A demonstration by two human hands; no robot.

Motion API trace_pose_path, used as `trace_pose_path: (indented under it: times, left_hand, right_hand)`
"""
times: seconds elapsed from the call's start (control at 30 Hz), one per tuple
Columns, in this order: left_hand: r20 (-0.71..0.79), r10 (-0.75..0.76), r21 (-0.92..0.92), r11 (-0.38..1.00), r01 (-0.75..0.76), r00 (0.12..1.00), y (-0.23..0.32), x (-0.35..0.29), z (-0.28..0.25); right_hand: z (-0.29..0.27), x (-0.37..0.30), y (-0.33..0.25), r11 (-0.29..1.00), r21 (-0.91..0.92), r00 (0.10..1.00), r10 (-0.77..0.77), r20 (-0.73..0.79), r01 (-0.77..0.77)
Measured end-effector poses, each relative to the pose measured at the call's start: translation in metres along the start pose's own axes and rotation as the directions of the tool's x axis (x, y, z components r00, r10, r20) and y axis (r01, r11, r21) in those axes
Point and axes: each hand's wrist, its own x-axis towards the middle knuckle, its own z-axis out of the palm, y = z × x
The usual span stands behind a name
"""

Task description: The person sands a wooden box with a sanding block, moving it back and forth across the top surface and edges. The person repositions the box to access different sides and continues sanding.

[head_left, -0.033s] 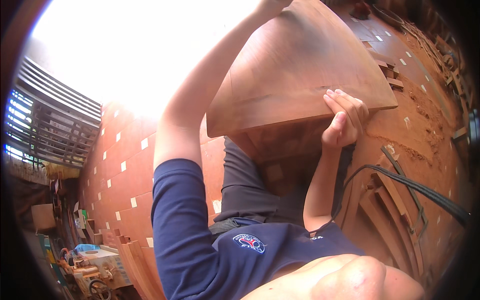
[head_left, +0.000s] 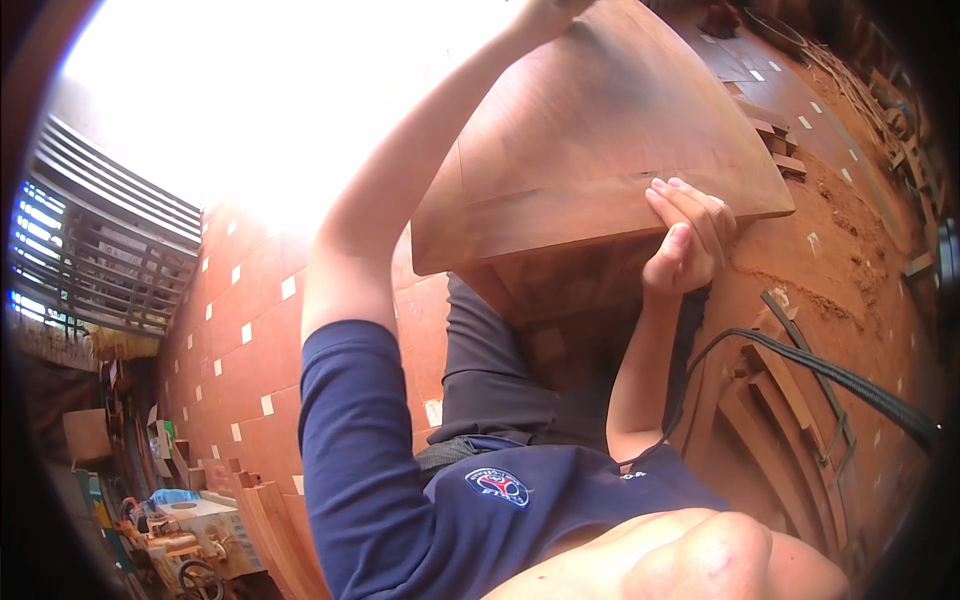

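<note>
A broad, smooth wooden panel [head_left: 590,130], like a seat or tabletop, is tilted in front of me above my legs. With its fingers on the top face and its thumb at the near edge, my right hand [head_left: 690,235] grips the panel at the right of that edge. My left arm reaches up to the far side, where my left hand [head_left: 550,18] is at the panel's upper left. The frame's top edge cuts that hand off, so its fingers and anything in them are hidden. Under the panel, darker wooden parts [head_left: 570,290] sit in shadow.
Curved wooden pieces [head_left: 775,430] lie at the right, beside a black cable [head_left: 830,365]. Stacked wood blocks [head_left: 780,140] and sawdust [head_left: 820,260] are on the tiled floor [head_left: 240,330]. Boards [head_left: 275,530] and a cluttered box [head_left: 215,530] stand at lower left, near a slatted opening [head_left: 110,230].
My left hand has shifted slightly to the right along the panel's far side, and my left elbow has moved a little outward. My right hand stays in place.
</note>
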Motion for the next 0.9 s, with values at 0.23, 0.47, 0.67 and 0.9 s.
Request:
trace_pose_path:
  times: [0.23,0.47,0.67,0.9]
  left_hand:
    - [0.257,-0.136,0.563,0.826,-0.034,0.957,0.172,-0.053,0.054]
    - [0.297,-0.341,0.282,0.924,0.259,0.892,0.259,-0.106,-0.003]
    - [0.378,-0.356,0.164,0.934,0.316,0.855,0.25,-0.102,-0.052]
    - [-0.045,-0.1,0.334,0.936,0.109,0.994,0.11,-0.071,-0.047]
  right_hand:
    - [-0.001,0.0,0.002,1.0,0.0,1.0,-0.003,-0.013,0.003]
    - [0.005,0.005,0.003,0.999,0.027,1.0,-0.019,-0.023,0.02]
    - [0.006,0.005,0.002,0.998,0.051,1.0,-0.022,-0.015,0.023]
    - [0.007,0.004,0.0,0.999,0.054,1.0,-0.006,-0.023,0.007]
